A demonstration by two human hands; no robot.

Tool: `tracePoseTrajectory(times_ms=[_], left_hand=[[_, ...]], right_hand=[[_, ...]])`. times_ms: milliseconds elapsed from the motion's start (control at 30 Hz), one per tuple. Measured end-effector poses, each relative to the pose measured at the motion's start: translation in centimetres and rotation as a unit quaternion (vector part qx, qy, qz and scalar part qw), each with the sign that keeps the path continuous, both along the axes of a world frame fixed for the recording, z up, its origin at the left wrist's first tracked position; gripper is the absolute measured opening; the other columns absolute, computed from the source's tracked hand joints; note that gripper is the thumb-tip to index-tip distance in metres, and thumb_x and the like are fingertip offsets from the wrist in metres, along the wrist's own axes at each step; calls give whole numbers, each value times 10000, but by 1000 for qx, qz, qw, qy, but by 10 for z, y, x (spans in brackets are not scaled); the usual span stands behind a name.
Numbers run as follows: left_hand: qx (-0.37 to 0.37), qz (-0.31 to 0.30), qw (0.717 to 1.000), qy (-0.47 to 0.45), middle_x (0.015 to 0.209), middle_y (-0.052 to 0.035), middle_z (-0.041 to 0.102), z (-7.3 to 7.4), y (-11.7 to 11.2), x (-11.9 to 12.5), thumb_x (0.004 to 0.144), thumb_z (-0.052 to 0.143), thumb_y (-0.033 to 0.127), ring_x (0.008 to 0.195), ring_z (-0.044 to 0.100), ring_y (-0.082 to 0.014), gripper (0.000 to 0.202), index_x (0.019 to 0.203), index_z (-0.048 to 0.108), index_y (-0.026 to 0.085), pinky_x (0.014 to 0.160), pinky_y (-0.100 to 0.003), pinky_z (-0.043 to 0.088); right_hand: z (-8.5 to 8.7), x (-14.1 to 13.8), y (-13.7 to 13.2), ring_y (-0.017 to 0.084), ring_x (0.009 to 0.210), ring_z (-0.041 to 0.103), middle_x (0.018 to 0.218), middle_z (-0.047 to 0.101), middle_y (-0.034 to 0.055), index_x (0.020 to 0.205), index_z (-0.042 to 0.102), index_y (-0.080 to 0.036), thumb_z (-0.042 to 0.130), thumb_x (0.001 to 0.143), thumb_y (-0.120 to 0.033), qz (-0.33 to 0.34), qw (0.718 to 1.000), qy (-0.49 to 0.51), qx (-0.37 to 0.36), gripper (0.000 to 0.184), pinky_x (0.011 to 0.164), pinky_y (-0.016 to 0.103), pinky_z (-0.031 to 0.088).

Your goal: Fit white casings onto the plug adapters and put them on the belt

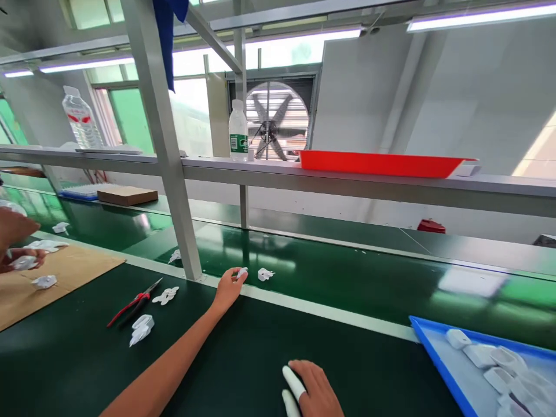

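Observation:
My left hand [227,291] reaches out to the pale strip along the belt's edge, its fingers pinched on a small white piece [242,271]. Just right of it, a similar white piece [266,274] lies on the green belt [347,292]. My right hand [316,389] is low over the dark green table with nothing in it, two fingers wearing white finger cots and held apart. Red-handled pliers [135,302] lie left of my left forearm, beside a flat white piece [165,295] and a folded-looking white piece [141,329].
A blue-rimmed tray [438,365] with several white plastic parts stands at the right. A metal post [174,150] rises left of my left hand, carrying a shelf with bottles and a red tray [382,164]. At far left, another person's hands [17,231] work over brown cardboard [65,278].

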State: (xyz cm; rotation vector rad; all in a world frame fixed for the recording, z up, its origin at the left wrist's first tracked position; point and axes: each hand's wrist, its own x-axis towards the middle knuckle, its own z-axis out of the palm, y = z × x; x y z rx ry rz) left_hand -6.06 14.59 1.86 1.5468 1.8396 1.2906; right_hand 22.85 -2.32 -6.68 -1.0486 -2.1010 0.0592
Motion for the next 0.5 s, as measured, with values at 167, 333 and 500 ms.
tracePoseTrajectory(times_ms=[167,333,500], left_hand=[[-29,-115,986,-120,1106,-115,753,3,-58,51,836,599,623,948,756,-261,542,1090,651,146,821,-385,647],[-68,-208,971,-93,1082,-84,779,-2,-95,78,693,726,638,951,756,-293,537,1015,713,208,856,-391,639],[2,-294,955,45,1160,-58,743,-21,-105,90,726,681,580,944,740,-285,366,907,752,270,860,-396,631]], right_hand=[[54,8,-6,277,1144,613,1245,671,130,1071,714,-158,620,856,-111,-49,991,-124,21,240,1026,427,521],[99,63,-19,263,1237,546,1337,623,99,1002,720,-178,653,870,-195,-185,941,-282,-24,149,1067,387,464],[115,157,-64,328,1133,595,1178,675,176,1045,703,-163,532,878,-24,-379,875,-296,-56,276,939,477,489]])
